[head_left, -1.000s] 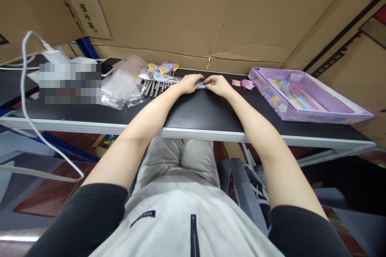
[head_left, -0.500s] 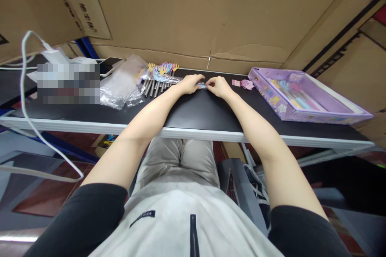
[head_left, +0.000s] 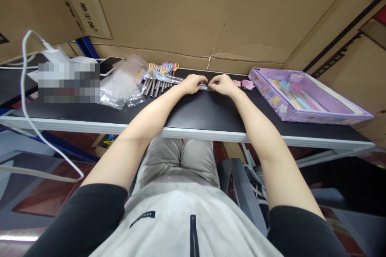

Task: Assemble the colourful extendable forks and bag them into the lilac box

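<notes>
My left hand (head_left: pixel 194 84) is closed around a telescopic back scratcher with a light blue handle end (head_left: pixel 204 87); its blue claw end lies to the left, over other scratchers. A clear plastic sleeve seems to cover it. Thumb and fingers of my right hand (head_left: pixel 222 84) pinch together just past the handle end, on what looks like the sleeve's edge, mostly hidden by the fingers. Left of my hands, several back scratchers (head_left: pixel 155 87) with metal rods and yellow, pink, blue and purple claws lie side by side on the black tabletop (head_left: pixel 205 112).
A purple open display box (head_left: pixel 325 118) with colourful scratchers inside sits at the right. Small pink cards (head_left: pixel 247 84) lie beside it. Clear plastic bags (head_left: pixel 120 88), a phone (head_left: pixel 111 66) and a white cable (head_left: pixel 22 76) are on the left. Cardboard (head_left: pixel 181 12) walls the back.
My right hand has shifted slightly right, away from the left hand, and now partly covers the pink cards. More of the blue handle end shows between the hands.
</notes>
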Demonstrator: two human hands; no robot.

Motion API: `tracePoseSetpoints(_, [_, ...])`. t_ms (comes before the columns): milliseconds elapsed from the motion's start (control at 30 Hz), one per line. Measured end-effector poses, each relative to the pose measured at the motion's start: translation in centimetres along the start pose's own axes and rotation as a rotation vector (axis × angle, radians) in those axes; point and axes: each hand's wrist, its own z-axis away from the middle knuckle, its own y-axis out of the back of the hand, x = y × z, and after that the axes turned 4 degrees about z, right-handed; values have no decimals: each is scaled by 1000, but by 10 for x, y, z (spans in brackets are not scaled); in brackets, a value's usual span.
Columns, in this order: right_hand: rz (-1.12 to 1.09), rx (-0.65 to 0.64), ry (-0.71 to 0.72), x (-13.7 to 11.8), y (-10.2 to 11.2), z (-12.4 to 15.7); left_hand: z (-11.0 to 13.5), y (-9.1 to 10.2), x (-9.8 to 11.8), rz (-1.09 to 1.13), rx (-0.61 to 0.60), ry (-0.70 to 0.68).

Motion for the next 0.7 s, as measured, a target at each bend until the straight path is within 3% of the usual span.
tracePoseSetpoints(200, [15,137,-71,19,14,0,0,2,18,32,-66,-56])
tracePoseSetpoints(400, [84,109,-154,25,23,5,4,5,42,131,-192,-172])
tracePoseSetpoints(700, [86,82,-119,33,19,3,8,16,35,305,-349,-196])
